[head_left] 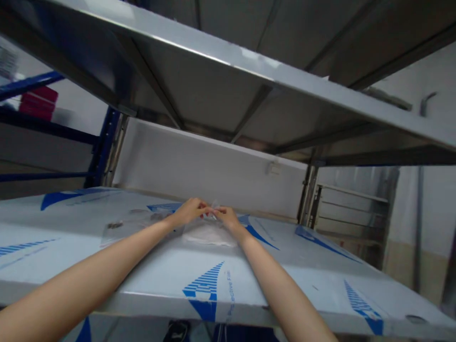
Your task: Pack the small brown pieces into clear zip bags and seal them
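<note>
A clear plastic bag with whitish contents (208,235) lies on the shelf board in the middle of the view. My left hand (192,210) has its fingers pinched on the upper edge of this bag. From the other side my right hand (226,216) also pinches the bag's top, with the two sets of fingertips almost touching. Just left of it, partly behind my left forearm, rest other clear plastic bags (123,228) with small brownish things in them. What those small things are is too blurred to tell.
The shelf board (142,289) is covered in film with blue printed marks. A metal shelf (228,61) hangs low overhead, its front edge crossing the view. Uprights stand at the left (103,147) and right (309,194). A pale wall (213,166) closes the back.
</note>
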`<state>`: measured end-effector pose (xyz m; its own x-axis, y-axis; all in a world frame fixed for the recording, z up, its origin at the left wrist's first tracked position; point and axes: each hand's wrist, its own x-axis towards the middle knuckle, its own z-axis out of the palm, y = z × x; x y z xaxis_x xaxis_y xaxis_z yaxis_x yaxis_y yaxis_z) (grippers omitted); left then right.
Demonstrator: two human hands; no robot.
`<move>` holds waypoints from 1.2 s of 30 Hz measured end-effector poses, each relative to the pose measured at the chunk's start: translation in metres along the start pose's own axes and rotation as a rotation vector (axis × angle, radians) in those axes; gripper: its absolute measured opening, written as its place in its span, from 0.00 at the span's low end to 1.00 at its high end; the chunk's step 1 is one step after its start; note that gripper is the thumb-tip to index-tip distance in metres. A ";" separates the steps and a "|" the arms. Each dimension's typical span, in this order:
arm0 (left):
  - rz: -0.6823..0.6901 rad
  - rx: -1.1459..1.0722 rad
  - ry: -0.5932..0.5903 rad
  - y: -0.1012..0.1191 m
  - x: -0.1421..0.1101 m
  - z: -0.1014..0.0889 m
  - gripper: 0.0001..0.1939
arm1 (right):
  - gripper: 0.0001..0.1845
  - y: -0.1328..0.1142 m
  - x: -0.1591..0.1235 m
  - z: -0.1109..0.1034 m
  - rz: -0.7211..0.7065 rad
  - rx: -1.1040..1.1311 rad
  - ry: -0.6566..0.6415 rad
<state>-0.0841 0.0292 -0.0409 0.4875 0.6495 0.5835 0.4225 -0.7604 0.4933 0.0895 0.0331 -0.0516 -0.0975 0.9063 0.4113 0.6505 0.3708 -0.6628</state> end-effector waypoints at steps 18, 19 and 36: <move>-0.127 -0.058 -0.058 0.001 0.003 0.006 0.18 | 0.16 -0.032 -0.005 0.008 0.004 0.143 -0.014; -0.115 -0.038 -0.044 0.002 0.002 0.007 0.18 | 0.14 -0.030 -0.005 0.006 -0.012 0.193 -0.040; -0.155 0.198 0.139 0.008 -0.003 0.003 0.10 | 0.09 -0.020 -0.008 -0.013 0.067 -0.139 -0.069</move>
<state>-0.0802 0.0213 -0.0402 0.3017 0.7404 0.6007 0.6312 -0.6273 0.4561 0.0874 0.0154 -0.0333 -0.0982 0.9417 0.3219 0.7550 0.2812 -0.5923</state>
